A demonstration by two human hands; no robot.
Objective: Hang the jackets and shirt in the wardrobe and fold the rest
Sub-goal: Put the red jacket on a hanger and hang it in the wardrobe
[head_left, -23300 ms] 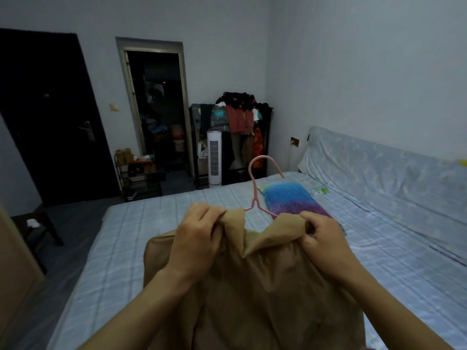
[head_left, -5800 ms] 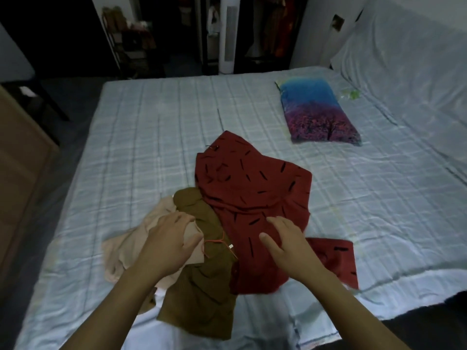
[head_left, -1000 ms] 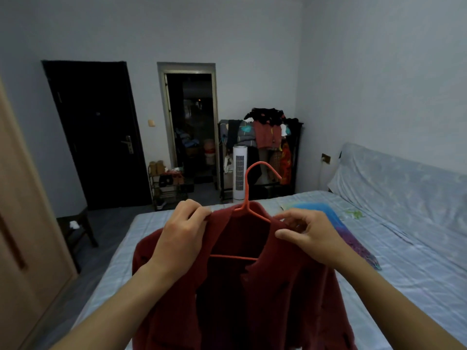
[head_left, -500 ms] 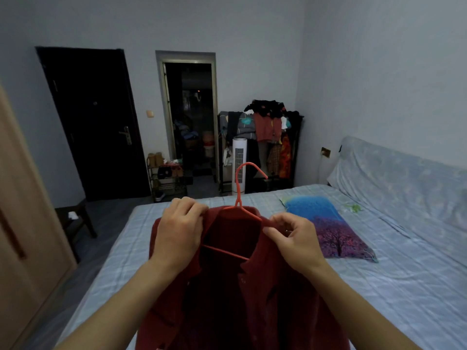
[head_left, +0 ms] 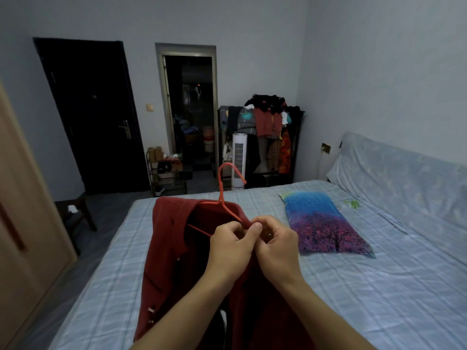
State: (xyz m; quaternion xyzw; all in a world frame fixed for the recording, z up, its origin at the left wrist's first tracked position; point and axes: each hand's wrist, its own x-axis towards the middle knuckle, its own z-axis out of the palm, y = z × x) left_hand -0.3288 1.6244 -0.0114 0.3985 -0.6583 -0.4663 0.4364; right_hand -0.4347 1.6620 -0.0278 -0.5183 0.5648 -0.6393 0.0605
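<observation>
A dark red shirt point(head_left: 168, 251) hangs on an orange hanger point(head_left: 222, 184) that I hold up over the bed. My left hand point(head_left: 231, 251) and my right hand point(head_left: 276, 247) are close together at the shirt's right collar edge, both pinching the red fabric near the hanger's right arm. The hanger's hook points up and to the right. The shirt's lower part drops behind my forearms, and its front is open. The other clothes on the bed are hidden below the view.
The bed point(head_left: 379, 286) has a pale blue checked sheet, with a blue and purple pillow point(head_left: 321, 223) on its right. A wooden wardrobe door point(head_left: 22, 236) stands at the left edge. Beyond are a dark door point(head_left: 96, 117), a clothes rack point(head_left: 267, 132), a white tower fan point(head_left: 238, 160).
My left hand has moved from the shirt's left shoulder across to the right, joining my right hand at the collar. The hanger and shirt have dropped slightly lower.
</observation>
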